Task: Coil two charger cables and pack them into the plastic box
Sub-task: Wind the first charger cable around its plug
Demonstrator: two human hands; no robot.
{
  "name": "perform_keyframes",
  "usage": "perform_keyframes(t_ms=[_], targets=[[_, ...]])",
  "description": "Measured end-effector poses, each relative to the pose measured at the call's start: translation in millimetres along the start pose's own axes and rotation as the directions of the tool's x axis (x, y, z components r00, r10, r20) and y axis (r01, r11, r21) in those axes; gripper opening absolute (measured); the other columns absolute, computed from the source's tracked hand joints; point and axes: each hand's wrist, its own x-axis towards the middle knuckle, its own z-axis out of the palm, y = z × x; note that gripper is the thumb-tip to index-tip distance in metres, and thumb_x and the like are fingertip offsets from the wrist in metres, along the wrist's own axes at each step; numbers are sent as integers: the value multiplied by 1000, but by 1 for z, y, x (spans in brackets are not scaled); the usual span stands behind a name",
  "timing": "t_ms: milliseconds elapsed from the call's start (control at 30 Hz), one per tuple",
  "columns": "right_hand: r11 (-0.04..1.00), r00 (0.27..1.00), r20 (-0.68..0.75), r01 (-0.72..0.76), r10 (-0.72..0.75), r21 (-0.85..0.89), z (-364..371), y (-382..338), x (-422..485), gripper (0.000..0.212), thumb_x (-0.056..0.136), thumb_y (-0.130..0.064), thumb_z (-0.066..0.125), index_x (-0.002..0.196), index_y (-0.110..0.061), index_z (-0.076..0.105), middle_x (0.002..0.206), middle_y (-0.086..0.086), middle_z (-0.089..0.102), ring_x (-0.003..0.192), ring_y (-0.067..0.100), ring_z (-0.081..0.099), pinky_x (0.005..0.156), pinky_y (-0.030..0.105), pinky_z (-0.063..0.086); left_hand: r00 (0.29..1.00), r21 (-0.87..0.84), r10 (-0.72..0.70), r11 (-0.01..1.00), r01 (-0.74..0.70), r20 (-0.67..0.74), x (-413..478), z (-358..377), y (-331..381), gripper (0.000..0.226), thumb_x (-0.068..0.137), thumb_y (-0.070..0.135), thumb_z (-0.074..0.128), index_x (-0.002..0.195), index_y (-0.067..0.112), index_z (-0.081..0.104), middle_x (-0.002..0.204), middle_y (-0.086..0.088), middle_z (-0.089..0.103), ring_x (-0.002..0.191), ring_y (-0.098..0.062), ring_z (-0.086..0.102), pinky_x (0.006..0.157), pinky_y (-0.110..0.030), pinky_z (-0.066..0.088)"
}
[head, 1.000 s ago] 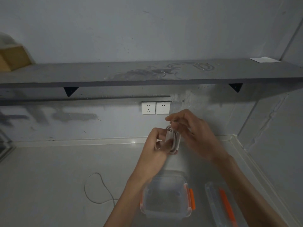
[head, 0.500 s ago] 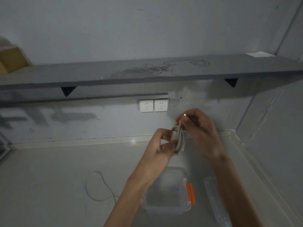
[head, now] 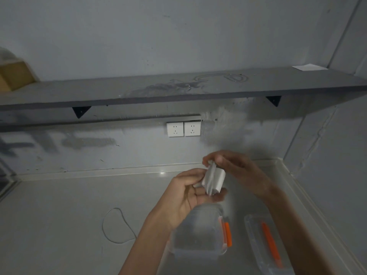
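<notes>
Head view: our left hand and right hand both grip the coiled cable, fingers curled round it, above the plastic box by the worktop's front edge, probably so its loops cannot spring apart.

Bare utility or workshop corner, judging by scuffed grey walls, a grey shelf on black triangular brackets, twin white wall sockets beneath, a cardboard box at the shelf's left end, and a pale desk fitted into the corner.
</notes>
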Motion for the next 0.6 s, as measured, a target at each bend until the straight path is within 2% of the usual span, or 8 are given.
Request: perform_keyframes(t_ms=[67,133,200,267,333,400,500,600], targets=[[998,989,150,1,-11,63,-2,4,-10,33,91,-29,55,115,-8,64,105,-3,71,99,11,66,83,22,50,1000,-30,-28,999,28,4,2,-1,1,30,85,-2,46,92,-6,75,98,-27,70,82,-39,72,76,-42,62],[998,981,193,-19,7,64,-2,10,-17,25,88,-15,57,111,-7,63,100,-7,72,94,6,66,80,18,49,998,-55,-67,996,66,-16,6,-1,-1,32,85,-3,45,89,-5,77,95,-26,72,80,-35,73,69,-37,63],[996,996,87,-36,29,80,2,20,-22,25,85,-21,66,107,-9,67,97,-4,74,91,7,67,78,17,50,992,-89,-117,990,113,-41,11,0,-6,32,87,-3,43,92,-8,74,92,-26,72,79,-36,73,60,-34,62],[987,996,-27,-75,79,144,8,36,-26,26,83,-24,70,105,-10,70,100,3,76,93,11,69,80,22,52,987,-123,-145,983,136,-74,18,2,-13,32,90,-2,40,101,-11,69,92,-27,71,88,-39,71,57,-34,61],[962,981,-93,-143,169,233,14,52,-32,25,81,-23,67,104,-14,73,102,8,76,99,20,70,89,37,54,983,-163,-157,977,140,-99,24,3,-23,32,93,-1,39,109,-13,64,97,-28,69,104,-42,61,60,-38,63],[916,961,-104,-206,255,346,20,64,-38,26,82,-22,69,106,-15,73,104,13,75,104,31,68,97,50,51,977,-167,-164,976,140,-137,28,1,-36,32,95,3,40,111,-13,63,100,-28,67,106,-42,59,66,-41,64],[843,945,-75,-246,319,479,26,75,-52,26,84,-12,67,110,-9,70,108,19,72,108,35,66,96,45,50,967,-133,-149,983,123,-207,30,-5,-57,36,98,13,45,117,-12,62,105,-29,68,101,-40,65,76,-44,62],[773,903,-129,-268,409,575,30,92,-68,27,79,1,70,106,-2,67,106,23,71,105,37,66,90,39,53,947,-145,-163,981,127,-276,26,-17,-76,49,100,36,46,108,-7,67,103,-29,71,93,-40,70,76,-46,62]])
